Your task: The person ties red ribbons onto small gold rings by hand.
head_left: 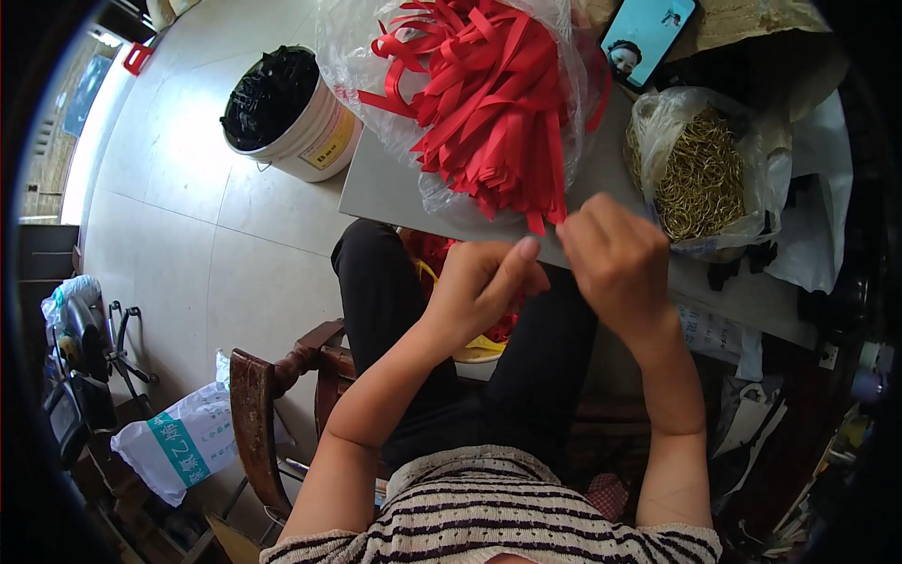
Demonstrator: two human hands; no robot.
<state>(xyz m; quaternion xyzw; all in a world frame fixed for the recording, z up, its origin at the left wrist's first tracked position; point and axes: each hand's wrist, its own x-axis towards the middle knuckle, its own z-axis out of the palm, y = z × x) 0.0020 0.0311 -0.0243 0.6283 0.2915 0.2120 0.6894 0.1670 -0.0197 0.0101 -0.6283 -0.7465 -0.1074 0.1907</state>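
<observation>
My left hand is closed above my lap, with the thumb laid over the curled fingers; whatever it pinches is too small to make out. Beside it, my right hand is curled with its knuckles up, and its fingertips meet the lower tips of the red ribbons. What it grips is hidden. A large heap of cut red ribbons spills from a clear plastic bag on the table's near edge. Right of it, a plastic bag holds a tangle of small gold-coloured metal pieces.
The grey table also bears a phone showing a person on its screen. A white bucket with a black liner stands on the floor. Between my knees is a container with red and yellow things. A wooden chair and white sack are at left.
</observation>
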